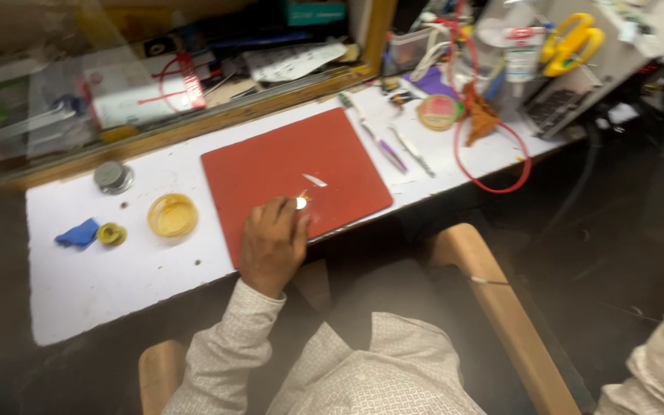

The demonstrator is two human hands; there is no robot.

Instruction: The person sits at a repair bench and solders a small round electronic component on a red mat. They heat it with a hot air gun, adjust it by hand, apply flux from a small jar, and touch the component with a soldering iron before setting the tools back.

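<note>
White workbench [117,269] below a glass-fronted shelf. A small shiny piece [300,203] sits pinched in the left hand [272,244], fingers closed on it, over the near edge of a red mat [286,161]. A metal sliver [315,180] lies just beyond. An amber dish [172,214] stands left of the mat. The right hand is out of view.

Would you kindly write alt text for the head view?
A left hand pinches a small shiny piece over a red mat on a white workbench. A yellow dish sits beside the mat.
</note>
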